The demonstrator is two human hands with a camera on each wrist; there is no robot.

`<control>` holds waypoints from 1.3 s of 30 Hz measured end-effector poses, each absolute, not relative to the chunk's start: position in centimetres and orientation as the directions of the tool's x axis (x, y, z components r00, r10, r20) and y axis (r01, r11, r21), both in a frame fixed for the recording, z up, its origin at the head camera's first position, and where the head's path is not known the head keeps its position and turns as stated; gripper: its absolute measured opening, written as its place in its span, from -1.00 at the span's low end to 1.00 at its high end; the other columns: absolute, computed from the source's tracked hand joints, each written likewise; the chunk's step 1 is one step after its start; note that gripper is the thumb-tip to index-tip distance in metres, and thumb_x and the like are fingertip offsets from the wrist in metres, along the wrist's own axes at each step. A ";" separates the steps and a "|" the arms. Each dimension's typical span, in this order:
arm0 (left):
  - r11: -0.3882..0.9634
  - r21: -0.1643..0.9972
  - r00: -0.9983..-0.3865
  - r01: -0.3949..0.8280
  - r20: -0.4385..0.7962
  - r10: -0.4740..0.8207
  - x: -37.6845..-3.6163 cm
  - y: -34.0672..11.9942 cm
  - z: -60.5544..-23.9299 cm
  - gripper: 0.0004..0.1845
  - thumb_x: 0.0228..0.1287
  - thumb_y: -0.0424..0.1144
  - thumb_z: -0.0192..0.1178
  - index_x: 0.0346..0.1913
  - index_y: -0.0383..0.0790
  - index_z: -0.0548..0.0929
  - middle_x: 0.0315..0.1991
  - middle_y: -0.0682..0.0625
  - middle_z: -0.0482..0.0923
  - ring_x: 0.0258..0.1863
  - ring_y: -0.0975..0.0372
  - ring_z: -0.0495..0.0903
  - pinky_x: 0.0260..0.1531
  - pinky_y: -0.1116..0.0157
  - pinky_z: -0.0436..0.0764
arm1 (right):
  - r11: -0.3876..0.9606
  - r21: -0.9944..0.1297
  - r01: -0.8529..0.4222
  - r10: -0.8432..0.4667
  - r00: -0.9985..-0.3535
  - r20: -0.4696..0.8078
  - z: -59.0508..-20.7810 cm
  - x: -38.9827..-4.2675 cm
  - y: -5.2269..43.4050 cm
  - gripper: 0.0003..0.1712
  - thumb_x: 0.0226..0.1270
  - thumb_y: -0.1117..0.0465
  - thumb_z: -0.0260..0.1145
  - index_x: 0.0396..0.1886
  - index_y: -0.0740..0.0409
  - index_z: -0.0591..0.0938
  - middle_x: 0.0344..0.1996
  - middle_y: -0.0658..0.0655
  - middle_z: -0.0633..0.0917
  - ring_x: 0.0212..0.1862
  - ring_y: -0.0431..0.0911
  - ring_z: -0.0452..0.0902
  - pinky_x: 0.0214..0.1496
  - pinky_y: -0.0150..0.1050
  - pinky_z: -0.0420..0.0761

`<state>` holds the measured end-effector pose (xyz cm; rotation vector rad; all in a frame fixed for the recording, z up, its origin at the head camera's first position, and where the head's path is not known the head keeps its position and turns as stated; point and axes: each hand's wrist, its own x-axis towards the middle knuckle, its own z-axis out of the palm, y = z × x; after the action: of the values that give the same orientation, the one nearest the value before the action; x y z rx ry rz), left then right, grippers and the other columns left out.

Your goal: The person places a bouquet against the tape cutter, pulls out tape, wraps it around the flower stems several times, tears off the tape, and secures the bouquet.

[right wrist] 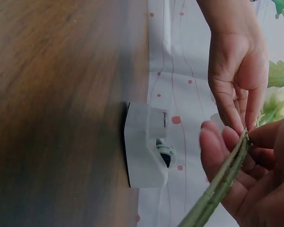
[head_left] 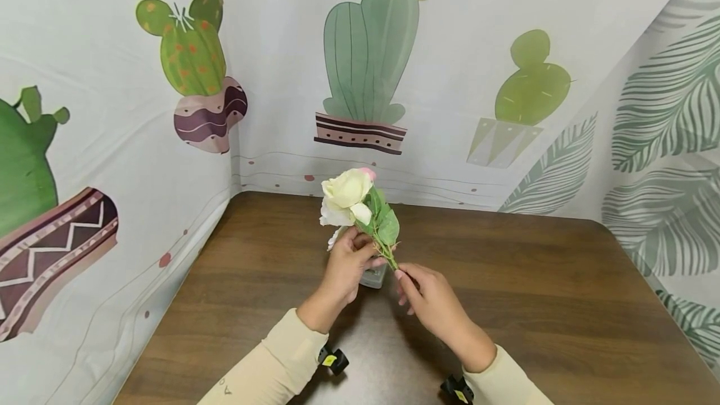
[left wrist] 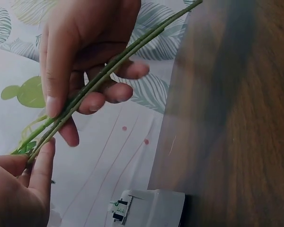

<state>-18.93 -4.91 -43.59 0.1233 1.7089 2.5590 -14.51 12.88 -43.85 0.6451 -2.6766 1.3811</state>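
Observation:
A small bunch of what look like artificial roses (head_left: 349, 187) is held up over the table, blooms pointing away. Cream and white petals show, with a bit of pink behind them and green leaves (head_left: 388, 225) below. My left hand (head_left: 347, 265) pinches the stems just under the leaves. Closer to me, my right hand (head_left: 435, 299) grips the same stems (left wrist: 97, 80) between thumb and fingers. In the right wrist view the two hands meet closely along the stems, whose bare ends run out past the right hand. Behind the hands stands a grey tape dispenser (right wrist: 138, 146), partly covered by the left hand in the head view.
The dark wooden table (head_left: 523, 292) reaches back to a white cloth backdrop (head_left: 275, 36) printed with cacti and leaves. Another cloth side closes in the left edge. Black wrist cameras (head_left: 334, 360) sit on both wrists, below the cream sleeves.

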 end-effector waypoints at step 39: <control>0.110 0.909 -0.736 0.402 0.249 0.630 -16.8 -6.7 -39.6 -0.53 0.39 -0.46 0.15 0.33 -0.20 0.46 0.16 -0.13 0.58 0.25 0.11 0.56 0.33 0.21 0.51 | 0.743 -0.443 -0.501 -0.368 -0.859 0.355 -43.7 -15.9 12.4 -0.81 0.46 0.30 0.26 -0.03 0.22 0.71 -0.11 0.15 0.79 -0.05 0.03 0.74 0.00 0.02 0.68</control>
<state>-16.79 -6.66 -39.65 1.0329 2.1812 1.6796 -15.90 12.37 -43.68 0.6850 -2.6991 0.7891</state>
